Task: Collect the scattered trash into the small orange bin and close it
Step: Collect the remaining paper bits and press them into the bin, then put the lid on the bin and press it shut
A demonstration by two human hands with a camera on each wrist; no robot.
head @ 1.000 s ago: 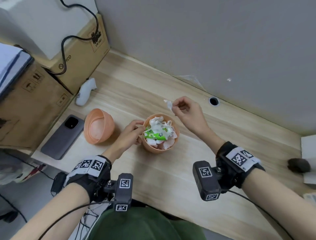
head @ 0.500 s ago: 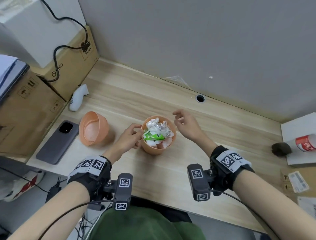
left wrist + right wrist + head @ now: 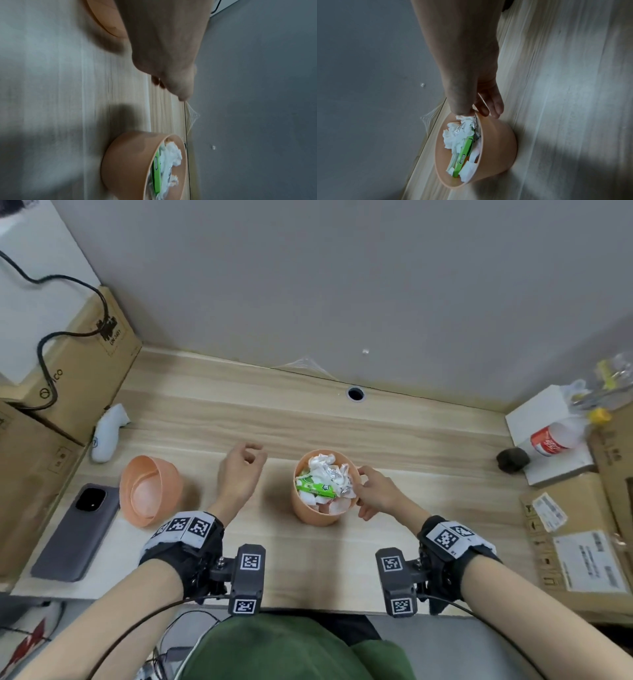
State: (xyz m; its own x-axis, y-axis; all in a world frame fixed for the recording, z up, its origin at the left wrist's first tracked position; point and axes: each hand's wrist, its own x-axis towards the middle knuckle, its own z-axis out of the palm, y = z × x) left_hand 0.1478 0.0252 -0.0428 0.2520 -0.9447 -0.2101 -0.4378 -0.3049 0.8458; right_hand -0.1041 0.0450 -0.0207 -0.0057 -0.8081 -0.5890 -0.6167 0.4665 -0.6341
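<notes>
The small orange bin (image 3: 315,513) stands upright mid-table, heaped with crumpled white paper (image 3: 325,472) and a green wrapper (image 3: 315,488). My right hand (image 3: 363,491) grips its right rim. In the right wrist view the thumb (image 3: 462,108) lies over the rim onto the paper and the fingers (image 3: 494,106) press the bin's (image 3: 498,146) outer wall. My left hand (image 3: 251,457) hovers left of the bin with loosely curled fingers, holding nothing. The orange lid (image 3: 150,491) lies on its side further left, and its edge (image 3: 106,17) shows behind my left hand (image 3: 164,54).
A dark phone (image 3: 75,532) and a white controller (image 3: 108,428) lie at the left by cardboard boxes (image 3: 78,371). At the right are more boxes (image 3: 575,542), a bottle (image 3: 551,438) and a dark lump (image 3: 512,459). A cable hole (image 3: 355,394) sits near the wall.
My right hand released the paper scrap into the bin, then came down to grip the right rim. My left hand let go of the bin's left side and moved left.
</notes>
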